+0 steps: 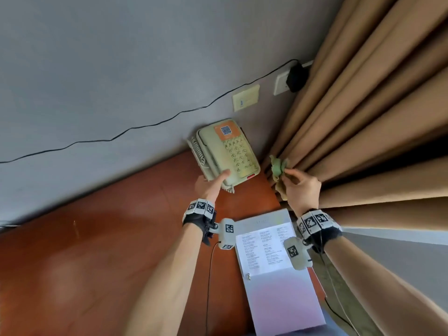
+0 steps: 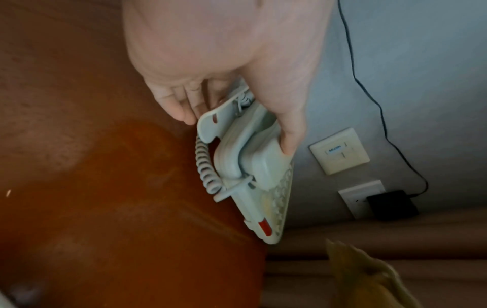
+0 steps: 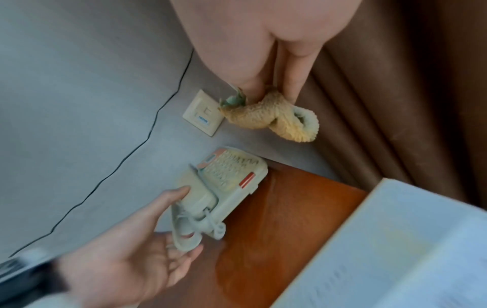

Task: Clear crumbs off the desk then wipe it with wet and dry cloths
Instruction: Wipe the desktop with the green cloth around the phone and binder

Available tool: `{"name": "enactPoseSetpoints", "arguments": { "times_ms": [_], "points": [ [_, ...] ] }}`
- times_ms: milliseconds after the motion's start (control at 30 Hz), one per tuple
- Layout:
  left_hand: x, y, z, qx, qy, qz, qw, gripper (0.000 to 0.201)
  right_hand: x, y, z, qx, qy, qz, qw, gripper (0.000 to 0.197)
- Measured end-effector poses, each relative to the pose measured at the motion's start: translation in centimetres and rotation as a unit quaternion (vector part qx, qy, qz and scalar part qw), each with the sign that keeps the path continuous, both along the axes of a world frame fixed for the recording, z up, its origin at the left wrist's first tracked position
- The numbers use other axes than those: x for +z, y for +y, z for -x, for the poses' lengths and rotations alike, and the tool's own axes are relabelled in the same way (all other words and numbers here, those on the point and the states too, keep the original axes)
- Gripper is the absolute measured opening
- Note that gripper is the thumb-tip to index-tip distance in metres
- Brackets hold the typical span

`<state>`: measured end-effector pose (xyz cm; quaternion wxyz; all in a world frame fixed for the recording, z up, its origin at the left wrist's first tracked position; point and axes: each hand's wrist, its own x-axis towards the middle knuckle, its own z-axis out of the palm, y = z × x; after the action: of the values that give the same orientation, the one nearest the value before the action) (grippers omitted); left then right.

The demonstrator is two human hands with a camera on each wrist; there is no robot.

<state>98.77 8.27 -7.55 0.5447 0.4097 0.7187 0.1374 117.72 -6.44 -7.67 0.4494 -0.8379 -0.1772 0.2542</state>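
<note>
Reddish-brown wood, glossy and streaked with soft reflections, made up the desk (image 1: 101, 258), which filled the head view from about 7 to 5 o'clock. No crumbs could be made out on it, apart from one pale fleck (image 1: 74, 224) toward 9 o'clock; whether the surface was wet could not be told. The cloth (image 1: 278, 170), yellow and green and bunched up, was pinched between the thumb and fingers of the right hand (image 1: 300, 187) and held clear of the desk at about 3 o'clock, just beside the curtain (image 1: 363, 122). The left hand (image 1: 208, 185) gripped the telephone (image 1: 228, 151) at the desk's far corner, thumb on the handset and fingers underneath, with its near edge tilted off the wood. Judging by this, wiping looked to be under way and had reached the corner beneath the telephone; which of the two cloths this was could not be told. An open folder (image 1: 274, 258) lay at about 5 o'clock, so the area under it probably remained.
</note>
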Motion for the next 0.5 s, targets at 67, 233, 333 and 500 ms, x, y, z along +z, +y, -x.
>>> {"name": "enactPoseSetpoints", "arguments": {
  "times_ms": [67,233,333,500],
  "points": [
    [-0.5,0.0,-0.2,-0.021,0.019,0.026,0.999,0.104,0.6,-2.0,1.0,0.004,0.024,-0.016,1.000,0.018],
    [-0.7,-0.2,-0.3,-0.056,0.079,0.010,0.995,0.098,1.9,-4.9,4.2,0.078,0.030,-0.014,0.996,0.020],
    [0.1,-0.6,0.6,-0.061,0.109,-0.053,0.991,0.109,1.8,-5.2,6.7,0.180,-0.020,0.004,0.983,0.021],
    [0.4,-1.1,9.2,-0.071,0.157,-0.135,0.976,0.085,0.6,-1.5,14.2,0.392,-0.091,0.025,0.915,0.024]
  ]
}}
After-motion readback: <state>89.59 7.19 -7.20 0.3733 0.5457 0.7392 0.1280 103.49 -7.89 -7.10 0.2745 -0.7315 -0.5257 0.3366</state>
